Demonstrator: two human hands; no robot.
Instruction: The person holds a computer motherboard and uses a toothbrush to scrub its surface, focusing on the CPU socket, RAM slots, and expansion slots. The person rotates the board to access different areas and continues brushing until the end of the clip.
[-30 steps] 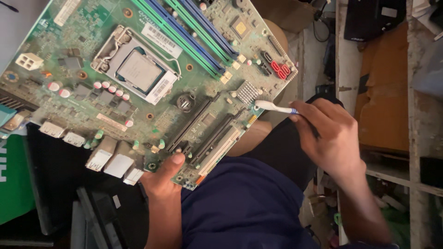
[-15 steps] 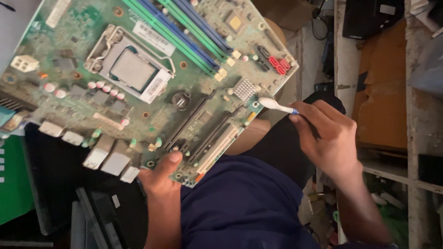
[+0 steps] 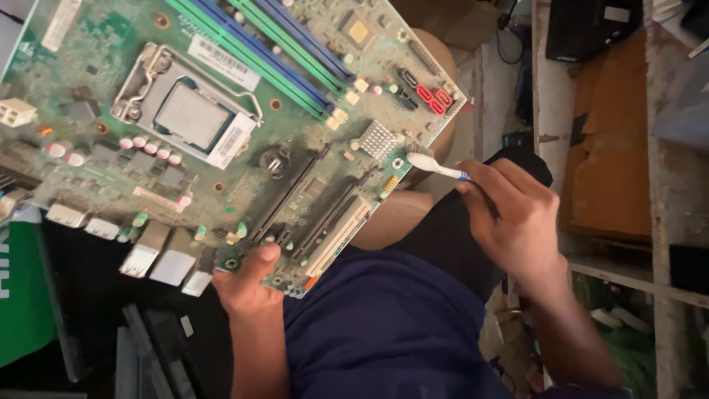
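On the person's lap, a green motherboard point(image 3: 221, 133) is held tilted, its lower edge pinched by the left hand point(image 3: 247, 277), thumb on top near the white expansion slot point(image 3: 336, 236), grip closed on the board edge. Right hand point(image 3: 517, 222) grip closed around a toothbrush point(image 3: 436, 166), white head toward the board's right edge, just beside the small silver heatsink point(image 3: 378, 139); whether the bristles touch the board cannot be told. Step in hand looks like brushing dust off the board, working the right-hand edge by the red connectors point(image 3: 432, 94). Next move probably calls for a short stroke across the heatsink and slots, with the left hand keeping the board steady. Board lies between both hands, brush head at its edge, brush handle hidden in the fist. CPU socket point(image 3: 188, 114) and blue and green memory slots point(image 3: 273, 52) sit further up, well apart from the brush. Wooden shelving point(image 3: 613, 148) on the right.
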